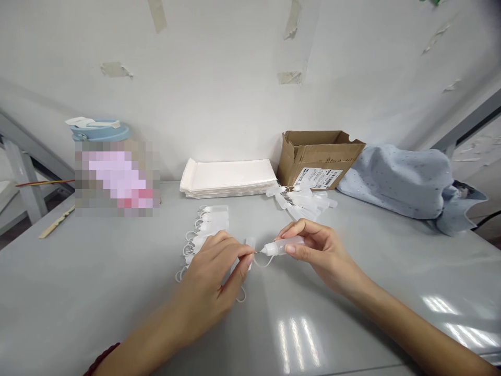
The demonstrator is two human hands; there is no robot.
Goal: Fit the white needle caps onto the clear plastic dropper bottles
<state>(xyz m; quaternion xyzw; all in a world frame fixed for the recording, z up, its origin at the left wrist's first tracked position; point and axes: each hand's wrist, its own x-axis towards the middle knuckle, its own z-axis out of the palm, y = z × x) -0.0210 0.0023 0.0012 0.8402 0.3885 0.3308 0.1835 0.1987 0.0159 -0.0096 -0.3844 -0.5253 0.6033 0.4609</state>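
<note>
My right hand (pixel 319 245) is closed around a small translucent squeeze bottle (pixel 284 246), held almost level with its white nozzle toward the left. My left hand (pixel 221 263) pinches a thin golden needle-like pin (pixel 257 253) between thumb and fingertips, in line with the nozzle tip; whether it enters the nozzle I cannot tell. A white strap loop (pixel 265 265) hangs below the nozzle. Beyond and beneath my left hand lies a row of similar bottles (pixel 215 216) with looped straps, partly hidden by the hand. More bottles (pixel 303 201) lie heaped behind my right hand.
A stack of white padded envelopes (pixel 230 177) lies against the wall, beside an open cardboard box (pixel 317 156). Blue speckled fabric (pixel 399 180) lies at right. At left are a blurred pink object (pixel 113 172), a blue lidded container (pixel 99 130) and a flat stick (pixel 57 222).
</note>
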